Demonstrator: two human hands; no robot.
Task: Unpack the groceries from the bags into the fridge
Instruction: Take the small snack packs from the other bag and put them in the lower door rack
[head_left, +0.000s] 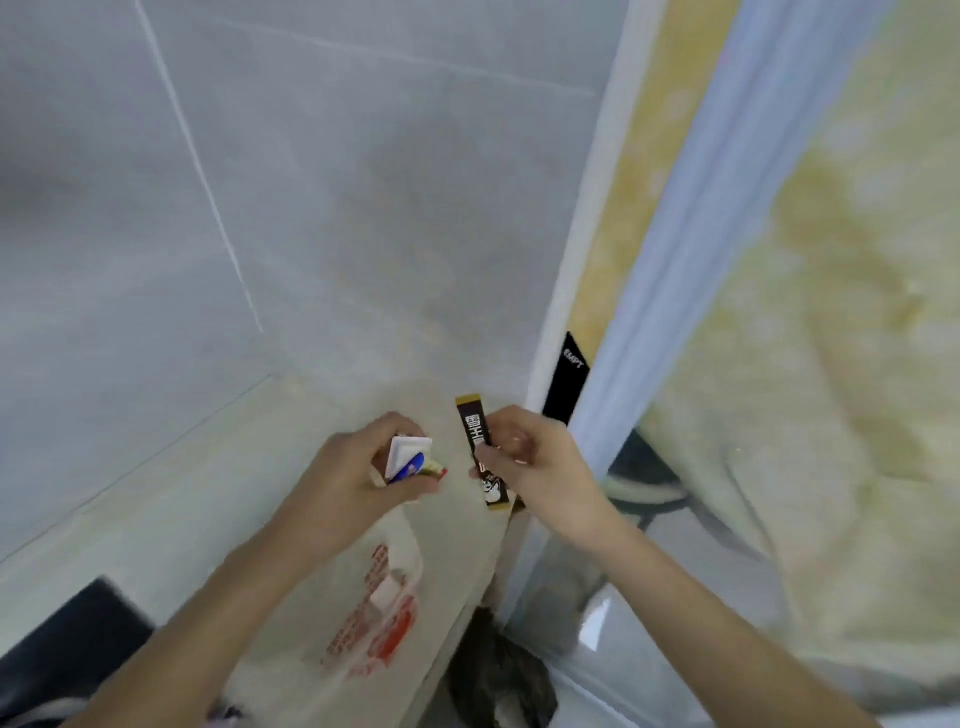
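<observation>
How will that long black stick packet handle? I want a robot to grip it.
The black stick packet looks thin and light, pinched by the right hand. It stays straight past the fingers, so probably fairly stiff. Its glossy wrapper may slip.

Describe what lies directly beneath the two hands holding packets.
A white plastic bag with red print lies below the hands; its contents cannot be seen.

The stick pack (480, 447) looks like smooth, printed black foil with gold ends; the sachets (408, 460) are glossy white and blue plastic. The bag (374, 623) is thin, translucent, crinkled plastic with red print, and the wall (311, 182) is smooth, matt grey tile
</observation>
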